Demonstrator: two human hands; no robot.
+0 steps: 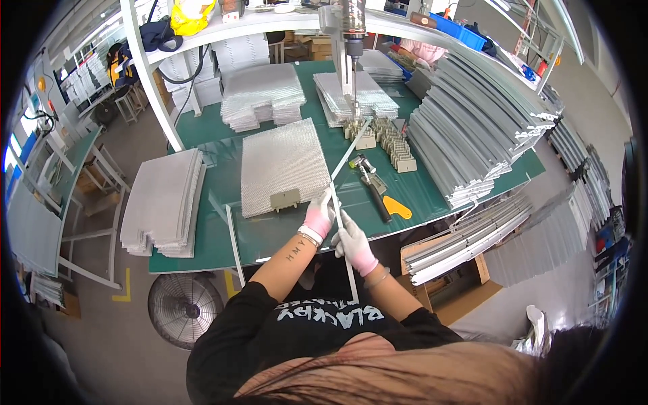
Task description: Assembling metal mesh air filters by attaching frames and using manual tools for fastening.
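Note:
A long, thin, light-grey strip (349, 275) runs from the table to near my body and appears angled close to my hands. My left hand (320, 214), in a white glove with a pink cuff, is closed around it near the table's front edge. My right hand (354, 244), gloved likewise, grips the strip a little nearer to me. Left of the strip lies a silvery mesh panel (283, 158), with a beige block (285, 198) at its near edge. To the right rest a black-handled hammer (379, 201) and a yellow flat-handled tool (397, 207).
Green table (219, 152) carries stacked grey panels (162, 196), more mesh panels (263, 91), rows of beige blocks (395, 145) and a tall pile of grey strips (472, 121). A machine spindle (353, 54) hangs above. Below stand a fan (184, 309) and a carton (466, 297).

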